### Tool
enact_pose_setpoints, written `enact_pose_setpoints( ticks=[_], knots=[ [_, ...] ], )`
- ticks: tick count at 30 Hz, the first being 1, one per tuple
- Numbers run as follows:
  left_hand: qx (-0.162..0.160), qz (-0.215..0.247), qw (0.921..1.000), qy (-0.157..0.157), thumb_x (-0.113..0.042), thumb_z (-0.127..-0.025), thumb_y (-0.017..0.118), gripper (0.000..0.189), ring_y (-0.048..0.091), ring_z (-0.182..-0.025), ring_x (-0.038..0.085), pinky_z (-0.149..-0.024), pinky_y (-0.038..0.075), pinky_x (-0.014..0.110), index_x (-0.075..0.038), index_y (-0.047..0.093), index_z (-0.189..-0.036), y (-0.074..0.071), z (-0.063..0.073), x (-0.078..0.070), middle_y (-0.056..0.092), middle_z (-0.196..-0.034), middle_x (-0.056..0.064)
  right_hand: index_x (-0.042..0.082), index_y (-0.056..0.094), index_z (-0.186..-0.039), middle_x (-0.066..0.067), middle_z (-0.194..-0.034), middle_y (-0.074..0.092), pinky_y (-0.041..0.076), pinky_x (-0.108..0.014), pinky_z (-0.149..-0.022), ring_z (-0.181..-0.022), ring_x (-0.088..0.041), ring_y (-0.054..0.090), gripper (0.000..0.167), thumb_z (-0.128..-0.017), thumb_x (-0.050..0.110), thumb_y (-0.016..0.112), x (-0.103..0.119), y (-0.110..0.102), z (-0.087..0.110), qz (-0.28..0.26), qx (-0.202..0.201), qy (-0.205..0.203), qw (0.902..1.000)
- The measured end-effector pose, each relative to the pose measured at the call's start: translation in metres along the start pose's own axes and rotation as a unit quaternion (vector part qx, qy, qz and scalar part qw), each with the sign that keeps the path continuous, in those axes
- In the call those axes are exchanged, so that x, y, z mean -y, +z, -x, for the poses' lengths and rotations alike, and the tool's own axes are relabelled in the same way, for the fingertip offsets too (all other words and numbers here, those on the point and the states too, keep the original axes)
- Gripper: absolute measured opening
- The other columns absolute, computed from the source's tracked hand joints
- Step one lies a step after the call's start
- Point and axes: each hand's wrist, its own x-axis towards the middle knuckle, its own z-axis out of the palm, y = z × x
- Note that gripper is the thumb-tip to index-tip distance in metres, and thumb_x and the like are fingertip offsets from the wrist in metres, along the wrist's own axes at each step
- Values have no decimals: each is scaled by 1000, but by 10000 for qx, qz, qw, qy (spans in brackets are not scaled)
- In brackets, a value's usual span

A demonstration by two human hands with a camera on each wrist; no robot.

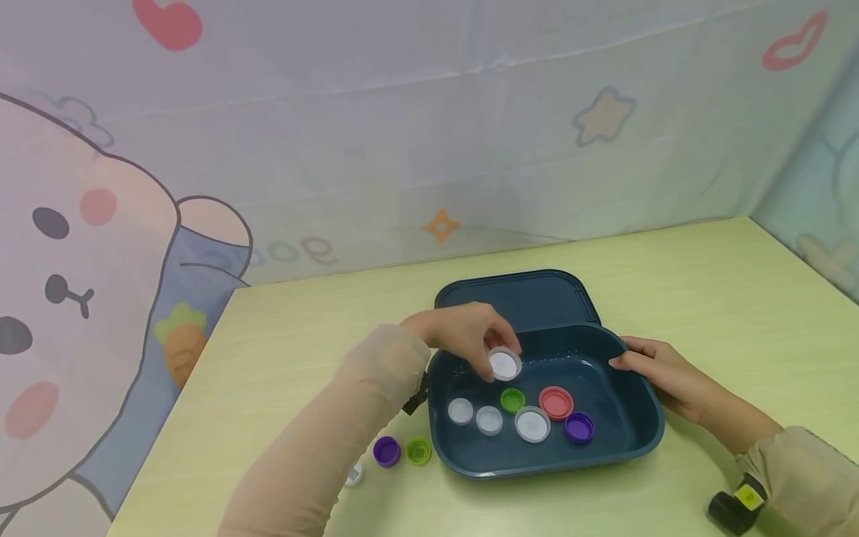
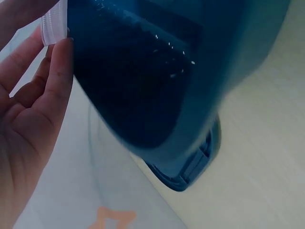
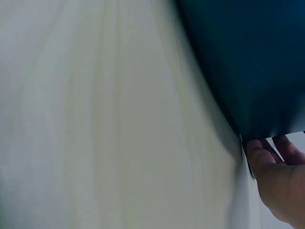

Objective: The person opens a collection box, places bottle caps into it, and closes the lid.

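Note:
My left hand point(image 1: 470, 332) pinches a white bottle cap point(image 1: 505, 364) between thumb and fingers, over the inside of a dark blue plastic box point(image 1: 597, 380). In the left wrist view the same cap point(image 2: 54, 24) appears edge-on, its ribbed side toward the camera. At the box's right end, my right hand point(image 1: 671, 380) grips the rim, thumb on top. Inside the box lie several caps: white ones such as a large white cap point(image 1: 533, 424), a green cap point(image 1: 513, 401), a red cap point(image 1: 556, 403) and a purple cap point(image 1: 579, 428).
Left of the box, a purple cap point(image 1: 386, 452), a green cap point(image 1: 419, 451) and a partly hidden white cap point(image 1: 353, 474) lie on the pale yellow table point(image 1: 711, 298). A dark blue lid point(image 1: 523, 302) lies behind the box. A printed cloth point(image 1: 376, 164) hangs at the back.

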Motion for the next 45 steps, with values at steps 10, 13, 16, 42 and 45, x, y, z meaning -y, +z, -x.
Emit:
enact_pose_setpoints(
  ticks=[10, 13, 16, 42, 45],
  knots=[
    [141, -586, 9980, 201, -5, -73, 77, 42, 55, -88, 8, -76, 46, 14, -8, 66, -113, 10, -27, -9, 63, -98, -4, -13, 20, -140, -4, -113, 58, 53, -31, -80, -92, -12, 61, 63, -93, 17, 49, 0, 0, 0, 91, -87, 12, 9999],
    [138, -734, 9969, 254, -3, -73, 76, 42, 55, -89, 8, -76, 46, 13, -7, 66, -113, 13, -32, -13, 64, -99, -2, -13, 22, -140, -5, -113, 59, 53, -31, -79, -92, -12, 62, 62, -93, 17, 50, 0, 1, 0, 82, -104, 6, 9999],
    [177, -804, 9963, 264, -3, -73, 76, 42, 55, -89, 8, -76, 45, 12, -7, 66, -113, 17, -34, -17, 64, -100, -2, -13, 23, -140, -3, -111, 59, 53, -32, -79, -91, -13, 62, 61, -93, 17, 49, -1, 1, 0, 73, -117, 25, 9999],
    [451, -1525, 9870, -221, 2, -72, 76, 45, 53, -90, 8, -75, 45, 13, -9, 66, -114, 30, -45, -22, 62, -104, -3, -13, 21, -140, -3, -110, 60, 53, -33, -79, -91, -13, 63, 62, -94, 17, 49, -1, 0, 0, -19, -68, 6, 10000],
    [464, -1571, 9862, -243, 1, -72, 76, 45, 53, -91, 8, -76, 45, 14, -10, 66, -114, 28, -44, -23, 62, -103, -3, -13, 20, -140, -4, -111, 59, 53, -33, -80, -91, -13, 63, 63, -93, 17, 49, -1, 0, 0, -13, -84, 14, 10000]
  ],
)
